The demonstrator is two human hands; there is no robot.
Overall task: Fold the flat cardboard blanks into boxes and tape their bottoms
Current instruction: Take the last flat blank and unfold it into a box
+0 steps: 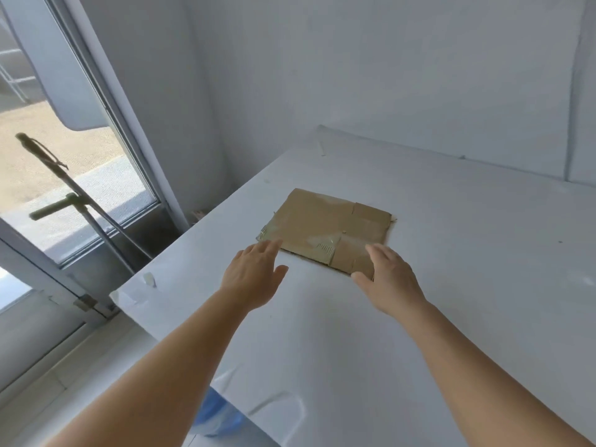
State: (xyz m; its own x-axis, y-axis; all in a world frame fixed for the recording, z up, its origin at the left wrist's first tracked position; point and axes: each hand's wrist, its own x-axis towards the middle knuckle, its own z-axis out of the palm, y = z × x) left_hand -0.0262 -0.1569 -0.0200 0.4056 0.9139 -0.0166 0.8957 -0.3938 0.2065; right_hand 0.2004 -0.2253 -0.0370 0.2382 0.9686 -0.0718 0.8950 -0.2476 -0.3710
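I am reaching both hands, fingers spread and holding nothing, toward the flat cardboard blank (325, 230) lying on the white tabletop (451, 285): left hand (254, 274) at its near-left corner, right hand (388, 279) over its near-right corner. Old tape patches could be snagging the panels, tearing them as they open.

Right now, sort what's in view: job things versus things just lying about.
Job: flat cardboard blank with old tape on it; left hand and right hand reaching for it.
Lying about: tape scrap on the white table; pole by the window.
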